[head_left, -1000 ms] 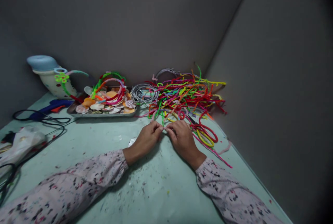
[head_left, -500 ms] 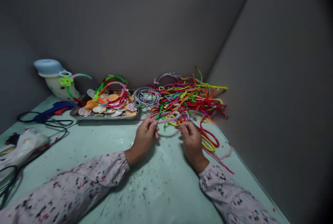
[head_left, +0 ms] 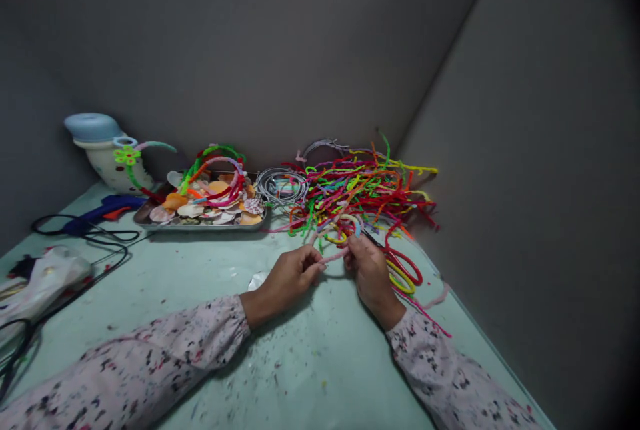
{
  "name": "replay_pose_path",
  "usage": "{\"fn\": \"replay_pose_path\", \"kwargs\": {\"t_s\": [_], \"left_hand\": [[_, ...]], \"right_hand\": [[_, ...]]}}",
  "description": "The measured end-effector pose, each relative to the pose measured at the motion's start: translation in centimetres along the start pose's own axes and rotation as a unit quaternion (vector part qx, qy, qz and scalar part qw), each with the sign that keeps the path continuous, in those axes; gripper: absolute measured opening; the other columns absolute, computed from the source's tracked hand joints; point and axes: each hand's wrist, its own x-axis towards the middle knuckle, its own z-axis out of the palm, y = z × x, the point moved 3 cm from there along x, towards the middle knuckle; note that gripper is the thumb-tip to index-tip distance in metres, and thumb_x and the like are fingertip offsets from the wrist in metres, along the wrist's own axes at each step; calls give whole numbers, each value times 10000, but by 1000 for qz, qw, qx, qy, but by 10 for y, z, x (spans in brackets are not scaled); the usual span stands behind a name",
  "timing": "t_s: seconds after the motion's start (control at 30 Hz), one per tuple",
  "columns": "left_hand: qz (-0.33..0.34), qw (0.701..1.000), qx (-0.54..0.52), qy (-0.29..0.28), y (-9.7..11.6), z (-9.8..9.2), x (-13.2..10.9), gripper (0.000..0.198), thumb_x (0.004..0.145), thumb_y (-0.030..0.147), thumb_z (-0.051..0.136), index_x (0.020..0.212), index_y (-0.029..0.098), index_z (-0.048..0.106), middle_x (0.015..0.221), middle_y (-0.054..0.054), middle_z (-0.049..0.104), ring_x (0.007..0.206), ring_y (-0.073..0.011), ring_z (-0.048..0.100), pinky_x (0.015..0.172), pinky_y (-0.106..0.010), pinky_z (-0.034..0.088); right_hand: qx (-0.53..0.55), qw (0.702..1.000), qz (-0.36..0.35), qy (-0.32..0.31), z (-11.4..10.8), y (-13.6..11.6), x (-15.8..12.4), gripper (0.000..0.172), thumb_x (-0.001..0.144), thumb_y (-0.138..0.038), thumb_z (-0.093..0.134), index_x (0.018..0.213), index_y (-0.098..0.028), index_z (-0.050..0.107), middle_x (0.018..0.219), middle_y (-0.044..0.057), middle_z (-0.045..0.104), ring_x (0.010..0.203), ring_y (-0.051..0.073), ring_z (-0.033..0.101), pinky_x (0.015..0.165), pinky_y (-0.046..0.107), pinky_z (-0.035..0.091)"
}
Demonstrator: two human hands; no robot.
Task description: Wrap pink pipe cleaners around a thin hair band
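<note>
Between my two hands stretches a pink pipe cleaner. My left hand pinches its left end between thumb and fingertips. The fingers of my right hand are closed on the pipe cleaner where it meets a curved band wrapped in pale yellow and light blue. That band arches up behind my fingers, and part of it is hidden. Just beyond lies a large tangled heap of coloured pipe cleaners. Scissors with red and yellow handle loops rest beside my right hand.
A metal tray of seashells holds wrapped hoops. Coiled grey wire lies to its right. At left are a blue-lidded cup, a blue glue gun, a black cord and a plastic bag. Grey walls enclose the table.
My left hand has moved right and toward me, closer to my right hand. The pink pipe cleaner now bends round the band, which stands more upright.
</note>
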Motion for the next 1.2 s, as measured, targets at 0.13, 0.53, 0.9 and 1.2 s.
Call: {"fn": "replay_pose_path", "kwargs": {"t_s": [0.13,0.53,0.9,1.2], "left_hand": [[-19,1000,-10,3,-2,0,0,114,817,269,539,780,169,581,643,3,618,606,-131,555,584,-230,399],[10,999,35,8,2,-1,-6,149,849,289,528,766,174,576,648,3,622,608,-129,556,575,-229,392],[38,998,41,32,20,-9,-6,247,907,366,464,900,177,623,690,7,612,616,-123,556,592,-229,401],[55,971,-27,231,15,-51,10,215,884,393,511,861,184,557,735,15,537,637,-108,465,597,-219,376]], "right_hand": [[-35,999,4,-6,1,-3,-2,357,837,-531,565,709,-200,533,572,-55,477,509,99,405,501,232,330],[-65,998,-23,-4,1,-11,-6,325,856,-488,513,748,-193,596,621,-32,498,572,120,448,543,245,374],[5,1000,15,0,-5,11,7,354,866,-513,501,810,-186,623,580,-36,517,487,99,455,442,217,347],[5,1000,5,-14,-5,14,9,356,858,-506,507,820,-181,649,606,-23,530,501,108,466,451,226,356]]}}
